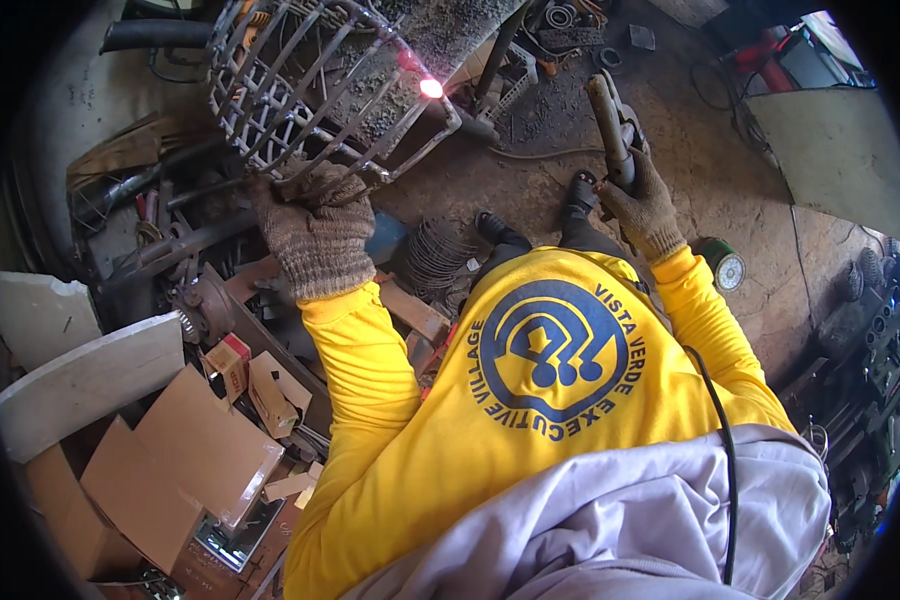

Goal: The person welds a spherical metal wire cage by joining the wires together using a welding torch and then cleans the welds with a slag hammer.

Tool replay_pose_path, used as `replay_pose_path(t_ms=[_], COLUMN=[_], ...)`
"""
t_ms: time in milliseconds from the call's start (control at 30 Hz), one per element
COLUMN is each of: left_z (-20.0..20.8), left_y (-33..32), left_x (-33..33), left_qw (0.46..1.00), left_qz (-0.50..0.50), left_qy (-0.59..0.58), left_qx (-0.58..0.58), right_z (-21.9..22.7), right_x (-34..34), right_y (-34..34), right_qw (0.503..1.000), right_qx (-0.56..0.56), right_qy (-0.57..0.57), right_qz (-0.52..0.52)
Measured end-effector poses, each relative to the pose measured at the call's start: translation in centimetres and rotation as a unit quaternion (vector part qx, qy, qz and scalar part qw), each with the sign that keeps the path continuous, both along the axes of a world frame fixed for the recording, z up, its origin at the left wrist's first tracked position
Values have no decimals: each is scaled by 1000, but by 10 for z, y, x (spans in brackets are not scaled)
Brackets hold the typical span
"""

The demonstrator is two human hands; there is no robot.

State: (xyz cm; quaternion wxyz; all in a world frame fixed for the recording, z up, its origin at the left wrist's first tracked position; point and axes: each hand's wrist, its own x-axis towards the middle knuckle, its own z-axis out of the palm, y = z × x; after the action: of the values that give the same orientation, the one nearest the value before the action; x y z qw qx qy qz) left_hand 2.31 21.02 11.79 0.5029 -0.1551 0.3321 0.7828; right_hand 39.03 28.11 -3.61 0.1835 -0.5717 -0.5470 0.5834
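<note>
With the left hand (315, 225), gripping the low edge of a cage (288, 118), fingers curled in and partly hard to see. With the right hand (644, 208), holding a tool (607, 115) in closed fingers, well apart from the cage. On both hands, thick brown-gray knit gloves, rough and fuzzy, with stretchy cuffs.

At the top left, the cage: hard metal, round like a basket, with thin gray rods bent and crossed, and lumpy joins. On a corner of it, a bright spot (431, 88), white in the middle with a pink glow close by. Behind the rods, a flat top (435, 35) with crumbly gray grit. For the tool, a long pale tube with bent metal along its side.

Under the left hand, near the shoes (580, 192), a coil (438, 255) of thin dark wire, ring on ring. Below the right hand, on the brown, stained floor (710, 190), a round dial (729, 271) with a green back.

At the lower left, stiff brown boxes (205, 440) with flaps up, just beside a smooth, curved white panel (90, 368). In the middle, a soft yellow shirt (440, 430) with a blue ring, next to wrinkly gray cloth (610, 510) and a bendy black cord (728, 470).
</note>
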Motion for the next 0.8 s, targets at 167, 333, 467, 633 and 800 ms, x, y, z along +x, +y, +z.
replay_pose_path(t_ms=[167, 333, 467, 633, 800], left_z=[-5, -6, -4, -8, 4], left_y=[1, 10, 20, 26, 31], left_x=[-3, 2, -3, -8, 5], left_qw=[999, 999, 999, 996, 988], left_qz=[-27, -5, 2, 1, 31], left_qy=[4, 29, 35, 87, 133], left_qx=[17, -35, -20, -28, -68], right_z=[-2, -12, -14, -15, -4], right_x=[2, 6, -1, -4, -4], right_y=[2, 5, 19, 25, 27], right_qw=[1000, 999, 999, 998, 998], right_qx=[-1, 1, 4, 22, -24], right_qy=[-5, -28, -30, -54, -46], right_qz=[0, 21, 24, 34, 29])
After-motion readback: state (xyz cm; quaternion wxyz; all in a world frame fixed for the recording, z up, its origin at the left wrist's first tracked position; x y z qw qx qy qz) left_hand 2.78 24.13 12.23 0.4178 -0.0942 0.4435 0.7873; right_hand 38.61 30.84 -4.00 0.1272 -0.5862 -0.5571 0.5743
